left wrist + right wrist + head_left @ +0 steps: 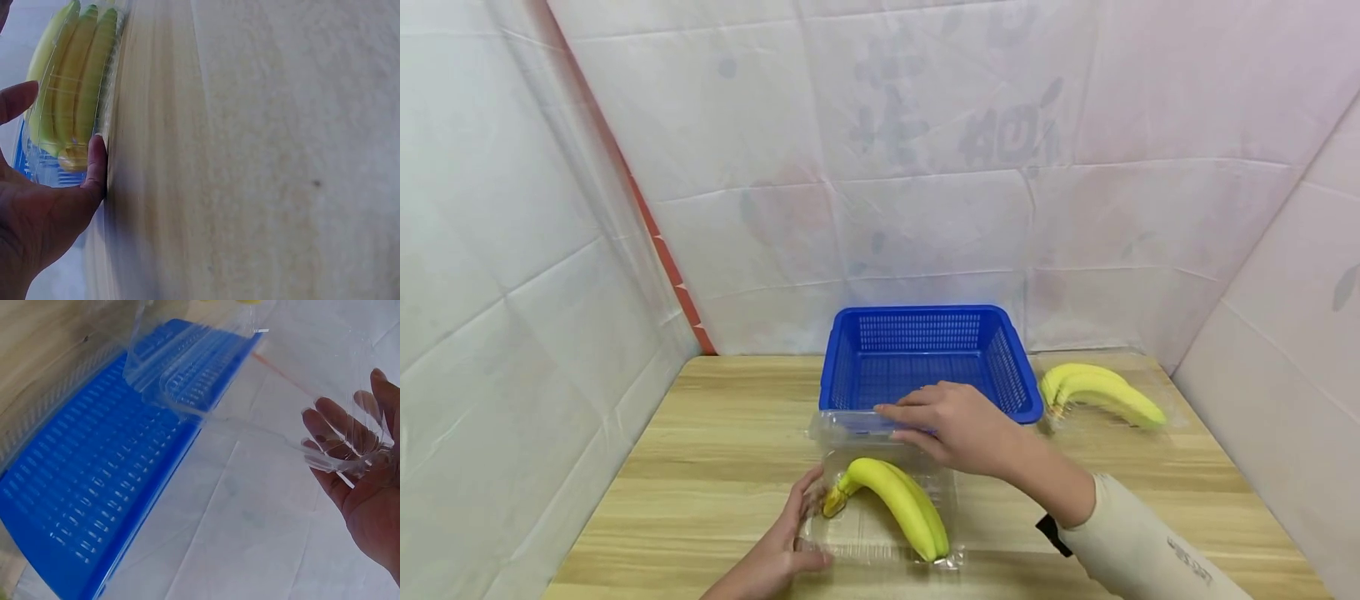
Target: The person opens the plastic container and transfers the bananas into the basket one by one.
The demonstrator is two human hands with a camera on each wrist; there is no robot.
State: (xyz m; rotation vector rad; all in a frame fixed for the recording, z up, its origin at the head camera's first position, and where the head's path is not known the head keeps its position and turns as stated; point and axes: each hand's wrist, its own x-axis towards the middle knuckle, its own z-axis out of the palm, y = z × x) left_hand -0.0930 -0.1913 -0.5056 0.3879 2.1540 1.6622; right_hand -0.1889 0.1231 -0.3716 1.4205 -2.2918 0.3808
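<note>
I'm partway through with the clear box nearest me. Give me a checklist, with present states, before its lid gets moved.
1. Left hand steadying the near box: ok, thumb and fingers are around its left end.
2. Right hand at the lid: ok, though how firm the hold is, I cannot tell.
3. Lid down: not ok, it stands raised on the side toward the blue basket.
4. Bananas inside the near rim: cannot tell, the tips reach that edge.
5. Lid free of the basket: cannot tell, they overlap in the head view.
6. Other box out of the way: ok, off to the right.
</note>
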